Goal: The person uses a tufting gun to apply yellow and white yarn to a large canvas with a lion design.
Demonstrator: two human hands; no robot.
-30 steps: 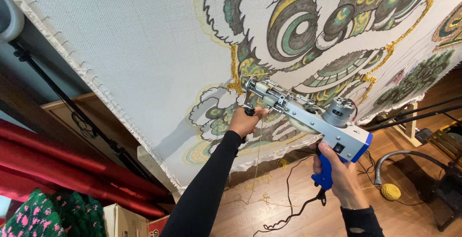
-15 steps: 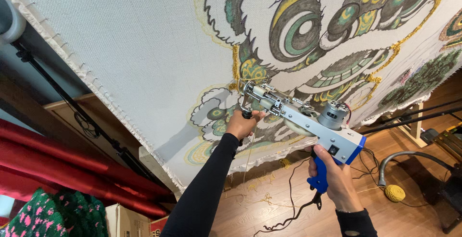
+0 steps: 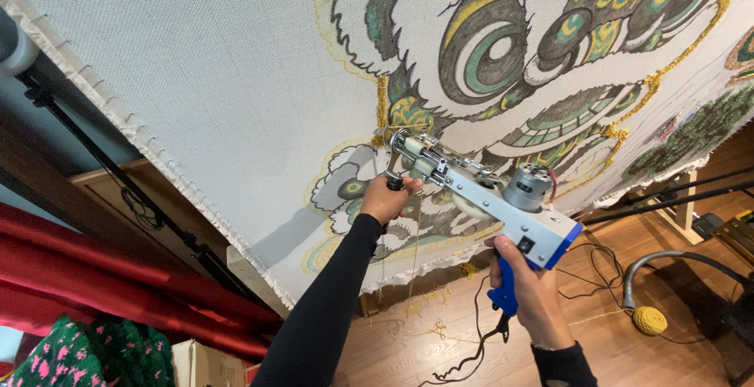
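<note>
A silver and blue tufting gun (image 3: 479, 187) points its needle end at a stretched white cloth (image 3: 236, 96) drawn with a green, gold and black lion face. My left hand (image 3: 386, 200) grips the gun's black front handle close to the cloth. My right hand (image 3: 534, 297) is wrapped around the blue rear grip, below the grey motor (image 3: 528, 187). The needle tip touches the cloth near a gold tufted patch (image 3: 408, 112). A thin yellow yarn strand hangs down under the gun.
A yellow yarn ball (image 3: 649, 320) lies on the wooden floor at the right, beside a grey hose (image 3: 660, 265). A black cable (image 3: 471, 348) trails from the gun. Red rolls (image 3: 102, 277) and green and pink patterned fabric (image 3: 86, 355) sit at lower left.
The gun and both hands have shifted slightly up and left along the cloth, toward the gold patch.
</note>
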